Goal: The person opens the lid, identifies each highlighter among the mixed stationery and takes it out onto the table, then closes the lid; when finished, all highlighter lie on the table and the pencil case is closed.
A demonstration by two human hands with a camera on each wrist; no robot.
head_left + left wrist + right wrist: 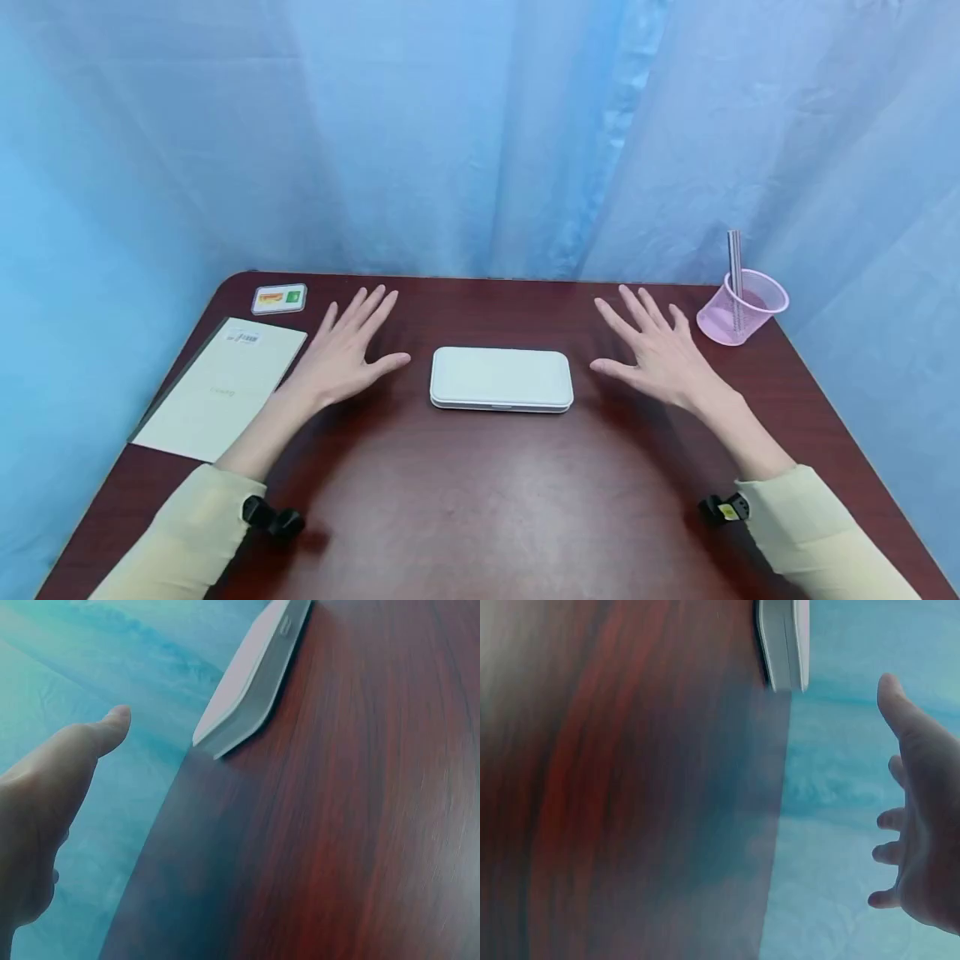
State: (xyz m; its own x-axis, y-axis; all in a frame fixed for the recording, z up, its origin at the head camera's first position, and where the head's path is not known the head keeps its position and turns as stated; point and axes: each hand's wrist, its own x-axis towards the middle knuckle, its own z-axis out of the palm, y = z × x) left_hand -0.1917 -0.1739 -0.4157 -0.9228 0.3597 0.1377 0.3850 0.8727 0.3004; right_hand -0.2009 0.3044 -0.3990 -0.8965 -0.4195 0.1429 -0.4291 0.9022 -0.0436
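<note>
So the flat white case is laid roughly mid-table, its long side running left to right, and it's kinda framed by two bare hands. The left hand is held out to one side of it, the right hand to the other, both apart from the case. Fingers on both are released, pretty much fanned out, with the thumbs pointed in toward the case. One end of the case is also caught in each wrist view, with a thumb seen nearby.

As for the other stuff: a cream notebook with a dark spine is partly covered by the left forearm in the head view, and a small clear-edged box is set just beyond it. Over past the right hand, some metallic sticks are stood in a pink mesh cup. The dark reddish table is backed by blue curtains.
</note>
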